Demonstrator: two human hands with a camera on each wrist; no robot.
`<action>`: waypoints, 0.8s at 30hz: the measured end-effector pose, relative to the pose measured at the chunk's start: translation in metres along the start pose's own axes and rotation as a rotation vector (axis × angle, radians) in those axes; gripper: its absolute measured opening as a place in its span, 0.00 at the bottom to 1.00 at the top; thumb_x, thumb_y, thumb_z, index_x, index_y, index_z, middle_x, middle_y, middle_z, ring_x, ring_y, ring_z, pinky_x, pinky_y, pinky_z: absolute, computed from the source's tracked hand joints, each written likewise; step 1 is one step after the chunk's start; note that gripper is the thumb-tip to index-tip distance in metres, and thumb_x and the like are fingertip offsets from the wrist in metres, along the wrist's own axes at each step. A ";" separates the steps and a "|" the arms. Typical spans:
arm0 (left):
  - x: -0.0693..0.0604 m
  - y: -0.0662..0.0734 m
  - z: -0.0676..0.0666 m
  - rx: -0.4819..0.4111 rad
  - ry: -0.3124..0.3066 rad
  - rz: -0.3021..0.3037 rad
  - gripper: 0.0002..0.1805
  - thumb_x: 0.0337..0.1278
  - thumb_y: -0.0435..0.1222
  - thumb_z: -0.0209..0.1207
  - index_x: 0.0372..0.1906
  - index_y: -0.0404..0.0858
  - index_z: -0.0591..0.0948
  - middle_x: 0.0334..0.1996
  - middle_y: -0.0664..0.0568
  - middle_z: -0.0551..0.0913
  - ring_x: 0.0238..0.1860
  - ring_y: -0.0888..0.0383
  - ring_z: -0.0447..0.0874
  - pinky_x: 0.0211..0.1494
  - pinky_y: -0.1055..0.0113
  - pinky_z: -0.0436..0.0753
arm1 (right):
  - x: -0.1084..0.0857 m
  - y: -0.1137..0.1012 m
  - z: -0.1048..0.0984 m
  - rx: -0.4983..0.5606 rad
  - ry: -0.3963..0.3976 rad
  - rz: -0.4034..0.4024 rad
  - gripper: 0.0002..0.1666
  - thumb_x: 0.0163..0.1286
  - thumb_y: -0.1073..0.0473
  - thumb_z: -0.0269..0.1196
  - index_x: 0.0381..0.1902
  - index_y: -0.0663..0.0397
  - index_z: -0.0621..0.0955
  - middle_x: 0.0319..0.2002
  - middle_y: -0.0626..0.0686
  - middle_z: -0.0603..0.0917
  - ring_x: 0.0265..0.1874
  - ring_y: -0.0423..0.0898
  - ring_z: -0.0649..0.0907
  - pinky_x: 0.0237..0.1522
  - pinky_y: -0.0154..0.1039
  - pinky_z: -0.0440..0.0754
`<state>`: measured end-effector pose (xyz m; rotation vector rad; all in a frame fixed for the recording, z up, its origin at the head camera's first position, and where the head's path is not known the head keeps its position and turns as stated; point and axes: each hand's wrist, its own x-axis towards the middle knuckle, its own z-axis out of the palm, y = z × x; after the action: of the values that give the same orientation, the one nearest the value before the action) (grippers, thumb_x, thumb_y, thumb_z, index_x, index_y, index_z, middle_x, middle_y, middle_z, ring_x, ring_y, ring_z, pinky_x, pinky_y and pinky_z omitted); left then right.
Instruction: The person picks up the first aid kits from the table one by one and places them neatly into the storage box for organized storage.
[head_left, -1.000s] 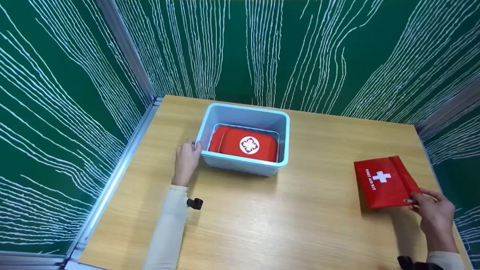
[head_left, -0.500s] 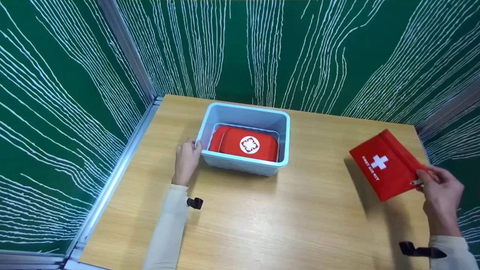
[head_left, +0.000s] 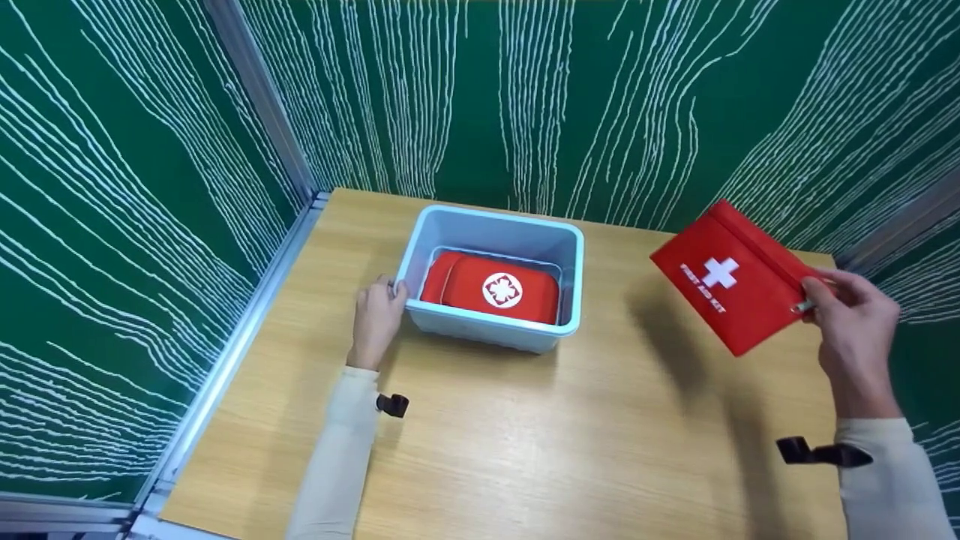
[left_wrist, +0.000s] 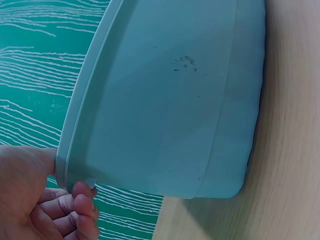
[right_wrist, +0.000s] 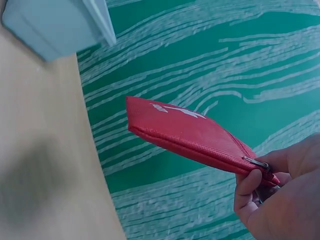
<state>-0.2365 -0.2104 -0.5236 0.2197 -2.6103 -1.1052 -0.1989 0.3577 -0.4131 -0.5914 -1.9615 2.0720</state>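
My left hand (head_left: 376, 320) grips the rim of a light blue plastic bin (head_left: 487, 321) at its front left corner. In the left wrist view the thumb is on one side of the rim (left_wrist: 75, 112) and the fingers curl under it. Inside the bin lies a red case (head_left: 536, 294) with a white round emblem, and more red shows at its left. My right hand (head_left: 859, 326) pinches a flat red first aid pouch (head_left: 731, 289) by its zipper corner. The pouch hangs tilted above the table, its shadow below, apart from the bin.
A wooden table (head_left: 480, 442) bears the bin near its back edge. Green panels (head_left: 472, 97) with white wavy lines stand behind and at both sides, joined by metal posts (head_left: 259, 97).
My right hand has raised the first aid pouch off the table and carried it up and leftward, turning it. My left hand stays on the bin's rim.
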 end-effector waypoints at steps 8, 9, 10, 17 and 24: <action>0.000 0.001 -0.001 -0.015 -0.019 -0.020 0.15 0.67 0.41 0.51 0.31 0.33 0.78 0.20 0.51 0.69 0.23 0.57 0.69 0.26 0.66 0.69 | 0.001 -0.012 0.038 0.052 -0.096 -0.045 0.33 0.54 0.54 0.74 0.58 0.52 0.80 0.47 0.48 0.78 0.33 0.41 0.81 0.33 0.27 0.82; 0.000 0.001 -0.001 -0.012 -0.013 -0.017 0.15 0.67 0.41 0.51 0.31 0.33 0.78 0.19 0.52 0.69 0.23 0.57 0.69 0.27 0.65 0.69 | 0.002 -0.012 0.043 0.054 -0.104 -0.054 0.32 0.54 0.54 0.74 0.58 0.53 0.81 0.46 0.49 0.78 0.32 0.41 0.81 0.32 0.27 0.81; 0.000 0.001 -0.001 -0.010 -0.006 -0.013 0.15 0.67 0.41 0.51 0.31 0.33 0.79 0.19 0.52 0.68 0.23 0.57 0.68 0.27 0.65 0.68 | 0.002 -0.012 0.048 0.053 -0.114 -0.061 0.31 0.54 0.54 0.73 0.57 0.53 0.81 0.46 0.49 0.78 0.31 0.41 0.81 0.32 0.27 0.81; 0.000 0.000 0.000 -0.013 0.008 -0.008 0.14 0.66 0.40 0.52 0.31 0.33 0.79 0.17 0.53 0.67 0.23 0.57 0.67 0.27 0.65 0.67 | 0.005 -0.012 0.088 0.061 -0.239 -0.081 0.27 0.57 0.56 0.72 0.55 0.56 0.82 0.40 0.52 0.82 0.27 0.42 0.82 0.30 0.29 0.82; 0.000 0.001 0.000 -0.015 0.013 -0.004 0.14 0.66 0.40 0.53 0.28 0.34 0.78 0.17 0.54 0.66 0.22 0.57 0.67 0.28 0.64 0.67 | 0.010 -0.006 0.125 0.033 -0.342 -0.040 0.24 0.61 0.59 0.70 0.52 0.60 0.76 0.31 0.51 0.87 0.23 0.43 0.84 0.30 0.31 0.83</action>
<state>-0.2364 -0.2099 -0.5233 0.2280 -2.5907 -1.1210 -0.2636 0.2499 -0.4055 -0.1966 -2.0854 2.2987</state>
